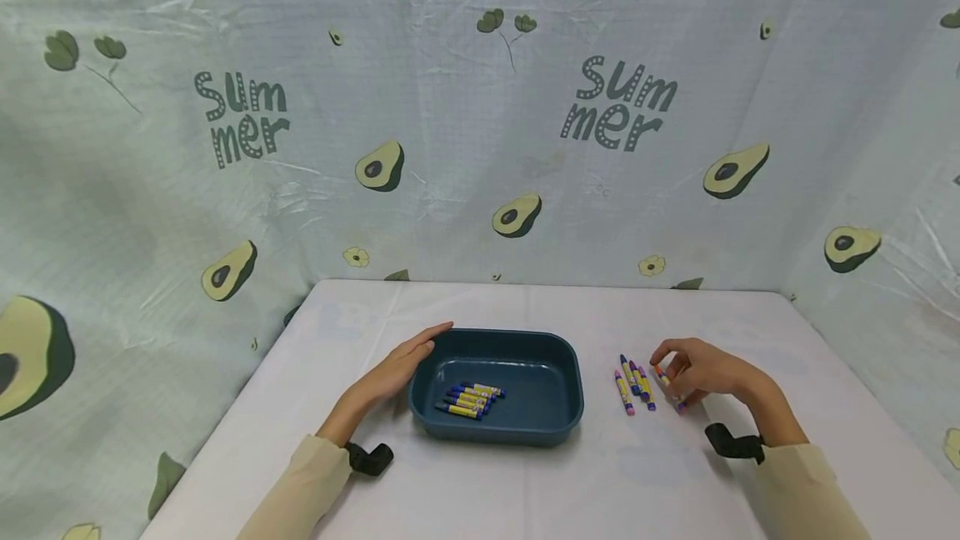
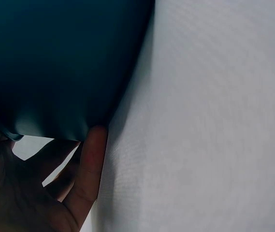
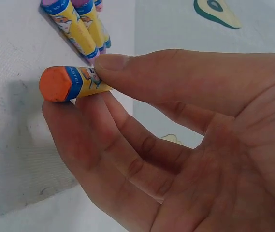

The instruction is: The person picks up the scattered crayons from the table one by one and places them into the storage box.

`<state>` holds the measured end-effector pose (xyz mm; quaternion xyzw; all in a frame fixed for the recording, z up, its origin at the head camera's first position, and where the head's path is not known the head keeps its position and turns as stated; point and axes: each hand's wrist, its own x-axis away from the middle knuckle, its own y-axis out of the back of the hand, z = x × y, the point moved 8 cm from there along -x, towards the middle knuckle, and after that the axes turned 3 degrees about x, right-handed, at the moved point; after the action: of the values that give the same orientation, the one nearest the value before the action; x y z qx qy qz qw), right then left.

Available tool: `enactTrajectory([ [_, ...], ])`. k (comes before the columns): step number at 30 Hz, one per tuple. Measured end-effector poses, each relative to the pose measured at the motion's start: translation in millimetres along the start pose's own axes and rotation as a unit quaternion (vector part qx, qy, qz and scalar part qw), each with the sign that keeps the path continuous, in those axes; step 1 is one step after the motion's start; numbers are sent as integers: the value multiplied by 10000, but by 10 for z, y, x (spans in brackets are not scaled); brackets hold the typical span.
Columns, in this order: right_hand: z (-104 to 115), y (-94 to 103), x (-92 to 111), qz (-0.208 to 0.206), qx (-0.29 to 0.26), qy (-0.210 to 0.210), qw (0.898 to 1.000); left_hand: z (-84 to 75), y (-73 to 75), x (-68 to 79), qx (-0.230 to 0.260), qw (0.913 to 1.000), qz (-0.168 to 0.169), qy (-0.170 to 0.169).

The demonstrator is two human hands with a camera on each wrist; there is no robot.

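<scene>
Pinching orange-tipped crayon (image 3: 74,83) b/w thumb & curled fingers of R hand (image 1: 705,369), right of tray (image 1: 536,397), & resting straight-fingered L hand (image 1: 397,369) on tray's left side; might drop crayon if held too loosely; showing flat end (image 3: 55,85) clearly only in R-wrist view, in-tray crayons (image 1: 467,404) only in head view.
</scene>
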<state>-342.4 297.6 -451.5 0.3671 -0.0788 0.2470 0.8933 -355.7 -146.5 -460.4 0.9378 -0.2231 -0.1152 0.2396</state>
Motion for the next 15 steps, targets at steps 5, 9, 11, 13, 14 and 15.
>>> enactTrajectory([
  [5, 54, 12, 14, -35, 15, 83, 10000, 2, 8, 0, 4, 10000, -1, -8],
  [9, 76, 28, 31, -76, 37, 141, 9999, -1, 5, -2, 55, 10000, 15, -34],
  [11, 80, 35, 38, -80, 36, 156, 9998, -3, 2, -1, 72, 10000, 25, -36],
  [13, 90, 33, 40, -81, 54, 154, 9998, -4, 1, -1, 97, 9999, 27, -34],
  [14, 102, 28, 41, -77, 53, 154, 9998, -4, 3, 1, 83, 10000, 23, -39],
  [15, 116, 24, 41, -80, 57, 157, 9998, -2, 6, 4, 70, 10000, 19, -46],
])
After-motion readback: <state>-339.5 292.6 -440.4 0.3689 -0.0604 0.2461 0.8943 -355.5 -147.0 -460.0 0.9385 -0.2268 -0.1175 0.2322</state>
